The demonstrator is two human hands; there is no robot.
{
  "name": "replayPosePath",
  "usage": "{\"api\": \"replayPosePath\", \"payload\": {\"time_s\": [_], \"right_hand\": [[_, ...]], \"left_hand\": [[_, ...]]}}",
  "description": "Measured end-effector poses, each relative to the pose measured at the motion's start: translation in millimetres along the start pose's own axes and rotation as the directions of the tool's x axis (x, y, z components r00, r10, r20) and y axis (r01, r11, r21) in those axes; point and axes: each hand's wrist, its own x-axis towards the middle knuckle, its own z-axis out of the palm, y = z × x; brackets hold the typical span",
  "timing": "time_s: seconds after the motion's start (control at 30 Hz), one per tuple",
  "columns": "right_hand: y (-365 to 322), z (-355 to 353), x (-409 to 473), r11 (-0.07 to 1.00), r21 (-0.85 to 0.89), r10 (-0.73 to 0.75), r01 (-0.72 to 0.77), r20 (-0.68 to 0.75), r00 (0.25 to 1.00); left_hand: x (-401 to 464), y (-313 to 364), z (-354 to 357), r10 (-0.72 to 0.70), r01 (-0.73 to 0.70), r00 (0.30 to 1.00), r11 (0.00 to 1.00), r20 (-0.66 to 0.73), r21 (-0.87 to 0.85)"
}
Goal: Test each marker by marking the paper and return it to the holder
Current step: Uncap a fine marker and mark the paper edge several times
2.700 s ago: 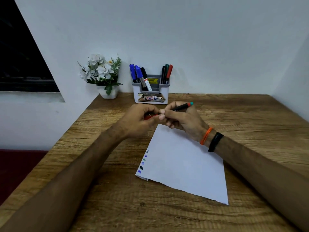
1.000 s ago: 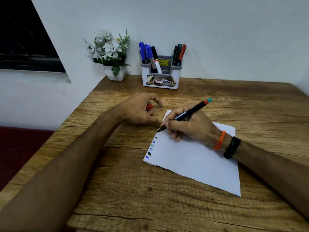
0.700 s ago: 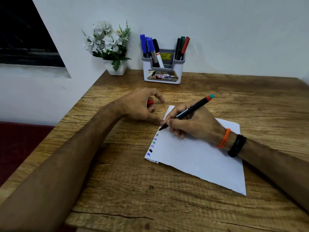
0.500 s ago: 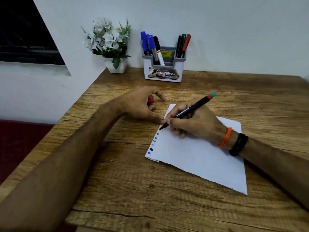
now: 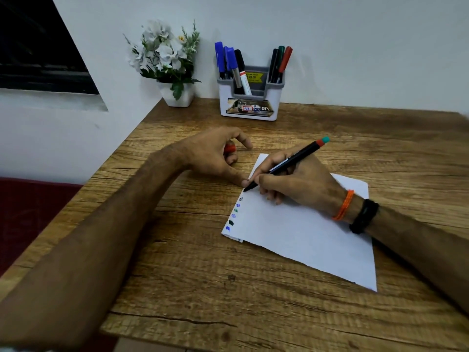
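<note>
My right hand (image 5: 297,184) grips a thin black marker (image 5: 291,162) with a red and teal end, its tip touching the left edge of the white paper (image 5: 304,229). Several coloured test marks (image 5: 234,213) run down that edge. My left hand (image 5: 213,156) rests on the table beside the paper, fingers curled round the red cap (image 5: 230,148), one fingertip at the paper's edge. The grey and white holder (image 5: 250,104) stands at the back, with blue and black markers (image 5: 229,63) on its left side and thin black, green and red ones (image 5: 279,62) on its right.
A white pot of artificial flowers (image 5: 170,64) stands in the back left corner against the wall. The wooden table (image 5: 228,288) has its left edge next to a dark window and a red surface below.
The marker was uncapped with both hands, then my right hand brought its tip down to the paper's left edge. My left hand moved aside with the red cap. The view shifted slightly.
</note>
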Motion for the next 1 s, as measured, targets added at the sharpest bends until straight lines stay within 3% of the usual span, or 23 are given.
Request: {"api": "replayPosePath", "payload": {"time_s": [1.0], "right_hand": [[-0.3, 0.2, 0.1, 1.000, -0.024, 0.006, -0.007, -0.013, 1.000]], "left_hand": [[-0.8, 1.4, 0.0, 0.004, -0.004, 1.000, 1.000, 0.004, 0.017]]}}
